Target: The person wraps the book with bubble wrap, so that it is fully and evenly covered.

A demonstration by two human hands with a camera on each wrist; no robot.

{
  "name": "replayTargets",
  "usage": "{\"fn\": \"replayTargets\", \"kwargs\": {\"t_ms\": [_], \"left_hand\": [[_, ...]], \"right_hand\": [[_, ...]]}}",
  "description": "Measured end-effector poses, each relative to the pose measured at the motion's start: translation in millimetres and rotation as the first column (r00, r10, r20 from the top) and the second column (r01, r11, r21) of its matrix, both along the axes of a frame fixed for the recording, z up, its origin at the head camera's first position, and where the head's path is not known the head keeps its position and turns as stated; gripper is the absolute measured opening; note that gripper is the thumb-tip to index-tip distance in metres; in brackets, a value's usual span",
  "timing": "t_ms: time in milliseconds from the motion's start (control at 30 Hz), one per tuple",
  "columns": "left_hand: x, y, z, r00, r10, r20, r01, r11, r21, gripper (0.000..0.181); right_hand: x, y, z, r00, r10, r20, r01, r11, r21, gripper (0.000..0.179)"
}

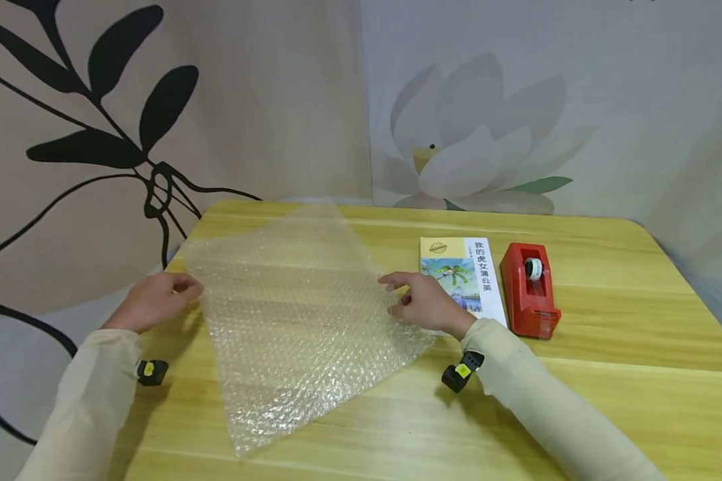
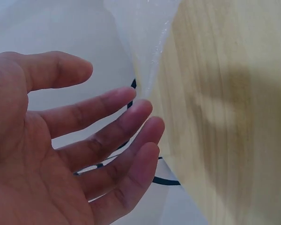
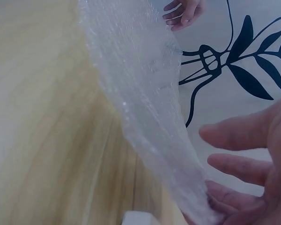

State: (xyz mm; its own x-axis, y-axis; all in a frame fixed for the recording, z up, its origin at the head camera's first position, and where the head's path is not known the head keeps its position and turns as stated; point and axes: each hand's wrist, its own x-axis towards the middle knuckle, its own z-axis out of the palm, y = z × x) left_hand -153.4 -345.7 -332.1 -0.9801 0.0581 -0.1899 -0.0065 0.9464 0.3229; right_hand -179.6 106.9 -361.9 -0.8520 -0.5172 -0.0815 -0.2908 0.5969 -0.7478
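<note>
The L hand [image 1: 156, 302] is near the left corner of the bubble wrap [image 1: 295, 300], w/ the palm turned to the wrist cam. Its four fingers are lightly bent and spread, w/ small gaps b/w them, and the thumb stands well apart, so this hand pinches nothing. The fingertips are just beside the sheet's edge; if one of them touches it, I cannot tell. The R hand [image 1: 424, 299] is at the right side of the sheet, w/ index finger reaching over it. In the right wrist view thumb and index are apart, w/ a clear gap, and do not hold the sheet; the lower fingers are at its edge and touch it, partly hidden behind it, so how they press there I cannot tell. The sheet is over the wooden table [image 1: 626, 334], b/w both hands, w/ one corner pointing to the person and another to the wall. If it lies fully flat, I cannot tell. Right of it is a book [image 1: 451, 267], partly covered by the R hand, and just beside the book stands a red tape dispenser [image 1: 526, 294]. Both arms have light sleeves [image 1: 90, 394], w/ a small black device [image 1: 152, 372] at each wrist.
</note>
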Motion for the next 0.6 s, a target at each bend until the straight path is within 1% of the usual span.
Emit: {"fn": "replayTargets", "kwargs": {"t_ms": [67,133,267,333,467,600], "left_hand": [[0.8,0.8,0.8,1.000,0.007,0.002,-0.007,1.000,0.000,0.053],[1.3,2.4,2.5,1.000,0.009,-0.013,-0.009,1.000,0.006,0.051],[1.7,7.5,6.3,0.998,-0.003,-0.067,0.003,1.000,0.007,0.047],[1.4,11.4,8.1,0.996,-0.006,-0.084,0.007,1.000,0.010,0.046],[-0.2,20.6,10.5,0.995,-0.005,-0.102,0.008,1.000,0.029,0.046],[-1.4,30.3,13.0,0.993,-0.019,-0.116,0.026,0.998,0.060,0.046]], "right_hand": [[0.0,1.0,0.2,1.000,0.001,0.006,-0.001,1.000,0.003,0.054],[0.1,1.9,1.3,1.000,-0.004,0.015,0.004,1.000,-0.001,0.053],[1.0,4.0,3.3,0.999,-0.013,0.040,0.013,1.000,0.001,0.053],[1.8,5.1,4.5,0.998,-0.012,0.056,0.012,1.000,0.004,0.054],[3.2,7.3,7.5,0.997,0.003,0.081,-0.004,1.000,0.008,0.056],[3.1,9.7,8.7,0.997,0.037,0.062,-0.038,0.999,0.021,0.058]]}}
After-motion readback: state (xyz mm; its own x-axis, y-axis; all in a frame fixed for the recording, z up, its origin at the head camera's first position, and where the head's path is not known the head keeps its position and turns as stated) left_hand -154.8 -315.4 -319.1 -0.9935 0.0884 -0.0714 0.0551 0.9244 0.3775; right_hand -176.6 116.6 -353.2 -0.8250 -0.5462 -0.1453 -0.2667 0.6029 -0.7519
